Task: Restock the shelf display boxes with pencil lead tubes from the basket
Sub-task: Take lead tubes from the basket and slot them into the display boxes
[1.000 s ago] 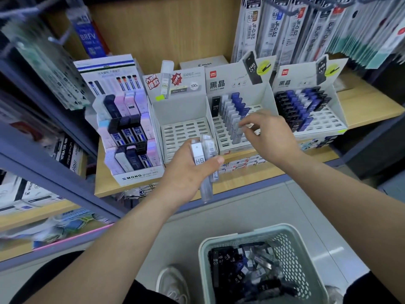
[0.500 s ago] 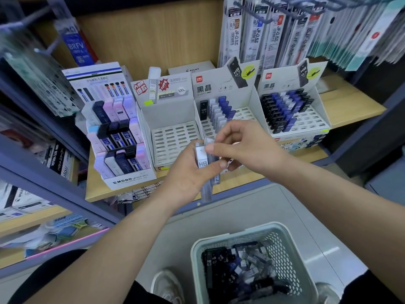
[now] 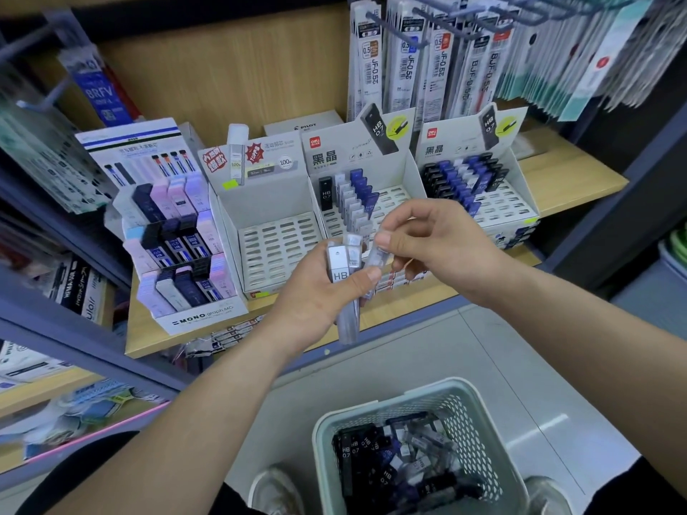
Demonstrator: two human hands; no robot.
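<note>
My left hand (image 3: 316, 295) grips a small bundle of clear lead tubes (image 3: 344, 269), one marked HB, in front of the shelf. My right hand (image 3: 442, 243) pinches the top of one clear tube (image 3: 377, 260) in that bundle. Behind them stand white display boxes: an empty slotted one (image 3: 275, 232), a middle box (image 3: 357, 202) holding black, clear and blue tubes, and a right box (image 3: 479, 180) with several black and blue tubes. A pale green basket (image 3: 479, 414) of mixed lead tubes sits on the floor below.
A Mono display box (image 3: 174, 247) of pastel and dark lead cases stands at the left of the wooden shelf (image 3: 572, 180). Refill packs (image 3: 409, 65) hang on hooks above. Lower shelves at left hold more stationery. My shoes show beside the basket.
My right hand drew back from the middle display box to the bundle in my left hand and now pinches one tube. The left hand stayed in place.
</note>
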